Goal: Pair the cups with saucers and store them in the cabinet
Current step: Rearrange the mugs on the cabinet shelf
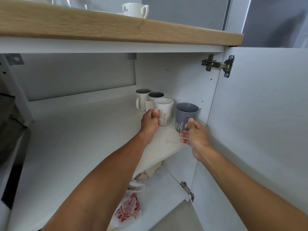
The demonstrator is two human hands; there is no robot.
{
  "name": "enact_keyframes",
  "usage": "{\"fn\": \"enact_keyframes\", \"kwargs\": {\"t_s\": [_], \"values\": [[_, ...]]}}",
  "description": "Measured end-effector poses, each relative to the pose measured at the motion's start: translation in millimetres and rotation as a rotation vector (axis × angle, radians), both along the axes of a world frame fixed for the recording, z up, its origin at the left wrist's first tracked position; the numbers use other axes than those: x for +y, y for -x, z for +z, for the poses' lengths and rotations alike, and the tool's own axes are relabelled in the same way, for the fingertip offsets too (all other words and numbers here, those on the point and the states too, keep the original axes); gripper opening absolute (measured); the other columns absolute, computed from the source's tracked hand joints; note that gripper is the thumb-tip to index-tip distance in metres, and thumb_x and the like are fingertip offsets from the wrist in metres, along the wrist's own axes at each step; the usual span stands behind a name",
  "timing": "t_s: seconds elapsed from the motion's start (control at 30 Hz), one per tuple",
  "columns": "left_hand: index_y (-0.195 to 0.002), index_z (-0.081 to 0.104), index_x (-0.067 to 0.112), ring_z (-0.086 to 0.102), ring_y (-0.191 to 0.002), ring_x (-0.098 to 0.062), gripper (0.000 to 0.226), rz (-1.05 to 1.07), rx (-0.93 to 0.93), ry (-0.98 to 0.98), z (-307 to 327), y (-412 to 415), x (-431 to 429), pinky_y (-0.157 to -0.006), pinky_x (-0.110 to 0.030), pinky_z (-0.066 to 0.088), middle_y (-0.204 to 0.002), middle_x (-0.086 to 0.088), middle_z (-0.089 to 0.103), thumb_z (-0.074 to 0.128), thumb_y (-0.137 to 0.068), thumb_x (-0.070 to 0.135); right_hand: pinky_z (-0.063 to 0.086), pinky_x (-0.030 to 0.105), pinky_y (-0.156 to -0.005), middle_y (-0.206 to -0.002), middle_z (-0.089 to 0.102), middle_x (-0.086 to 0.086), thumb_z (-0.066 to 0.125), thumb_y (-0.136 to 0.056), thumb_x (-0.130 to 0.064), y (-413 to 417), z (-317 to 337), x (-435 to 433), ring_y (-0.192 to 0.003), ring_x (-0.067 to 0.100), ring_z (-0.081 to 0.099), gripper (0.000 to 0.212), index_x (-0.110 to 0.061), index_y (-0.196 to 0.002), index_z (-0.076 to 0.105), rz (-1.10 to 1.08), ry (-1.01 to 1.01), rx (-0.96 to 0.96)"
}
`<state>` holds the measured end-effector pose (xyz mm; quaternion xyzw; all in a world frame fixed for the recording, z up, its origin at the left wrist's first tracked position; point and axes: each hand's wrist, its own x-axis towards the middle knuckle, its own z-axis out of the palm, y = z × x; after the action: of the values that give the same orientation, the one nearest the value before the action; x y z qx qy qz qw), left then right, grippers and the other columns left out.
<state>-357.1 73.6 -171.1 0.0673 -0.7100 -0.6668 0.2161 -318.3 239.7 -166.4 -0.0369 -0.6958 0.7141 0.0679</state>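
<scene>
Inside the open cabinet, a white mug with a plant drawing (164, 110) stands on the white shelf (75, 147). My left hand (150, 121) is closed around its handle. To its right a grey mug with a plant drawing (185, 115) sits on a pale square coaster (173, 137); my right hand (194, 132) grips that mug's handle. Behind them, in the back corner, stand a white mug with a green inside (142, 98) and a mug with a dark inside (155, 96). Another pale square (149, 105) shows between those mugs.
The cabinet door (258, 130) hangs open on the right with hinges at top and bottom. A wooden countertop (116, 27) overhangs, bearing a white cup (135, 10). On the lower shelf lie bags, one red and white (129, 209). A dark appliance (10, 147) is at left.
</scene>
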Motion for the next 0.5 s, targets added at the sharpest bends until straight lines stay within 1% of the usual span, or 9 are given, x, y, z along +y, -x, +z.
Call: {"fn": "enact_keyframes", "kwargs": {"t_s": [0.17,0.33,0.4,0.5], "values": [[-0.076,0.051,0.016,0.045,-0.058,-0.011,0.034,-0.027,-0.004,0.001,-2,10,2,-0.058,-0.025,0.043,-0.069,0.003,0.051,0.041,-0.105,0.030,0.050,0.023,-0.044,-0.080,0.065,0.008,0.043,-0.103,-0.042,4,-5,-3,-0.066,0.018,0.068,0.038,-0.018,-0.077,0.056,-0.007,-0.012,0.012],[-0.076,0.053,0.017,0.046,-0.058,-0.012,0.033,-0.037,0.003,0.013,-1,16,5,-0.061,-0.027,0.042,-0.071,0.004,0.053,0.043,-0.105,0.030,0.049,0.021,-0.044,-0.078,0.066,0.006,0.044,-0.102,-0.044,8,-4,-6,-0.064,0.016,0.069,0.039,-0.019,-0.076,0.058,-0.023,-0.017,0.019],[-0.081,0.058,0.016,0.049,-0.059,-0.011,0.031,-0.038,0.005,0.025,0,16,4,-0.061,-0.025,0.044,-0.075,0.004,0.058,0.044,-0.104,0.031,0.047,0.022,-0.043,-0.077,0.066,0.005,0.045,-0.102,-0.046,8,-3,-7,-0.064,0.015,0.068,0.039,-0.020,-0.076,0.059,-0.020,-0.023,0.015],[-0.095,0.065,0.014,0.054,-0.063,-0.010,0.030,-0.045,-0.016,0.068,1,15,1,-0.063,-0.022,0.044,-0.088,0.003,0.065,0.045,-0.104,0.034,0.042,0.022,-0.041,-0.075,0.068,0.002,0.045,-0.100,-0.051,9,0,-6,-0.060,0.013,0.062,0.040,-0.022,-0.078,0.061,-0.026,-0.078,-0.016]]}}
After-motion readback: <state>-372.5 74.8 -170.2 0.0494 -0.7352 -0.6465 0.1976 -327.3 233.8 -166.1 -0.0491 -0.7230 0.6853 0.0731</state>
